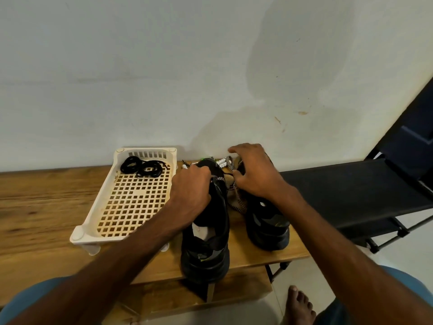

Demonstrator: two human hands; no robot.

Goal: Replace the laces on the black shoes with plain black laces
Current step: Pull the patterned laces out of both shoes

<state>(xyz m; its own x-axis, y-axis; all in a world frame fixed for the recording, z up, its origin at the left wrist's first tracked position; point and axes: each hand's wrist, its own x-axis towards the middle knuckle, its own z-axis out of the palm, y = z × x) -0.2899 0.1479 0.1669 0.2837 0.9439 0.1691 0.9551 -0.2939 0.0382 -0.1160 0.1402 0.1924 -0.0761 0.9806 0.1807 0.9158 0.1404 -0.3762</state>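
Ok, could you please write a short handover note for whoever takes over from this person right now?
Left hand grips the front of the left shoe, fingers curled.
Right hand lies spread over the front of the right shoe; whether it pinches the patterned lace is hidden.
Both shoes stand on the table, with that lace loose between them.
Two coils of plain black laces lie at the tray far end.
Done: old lacing loosened, it seems.
Left: pull it out fully, thread the black laces into both shoes.

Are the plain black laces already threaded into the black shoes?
No, the plain black laces lie coiled at the far end of the cream tray, beside the black shoes.
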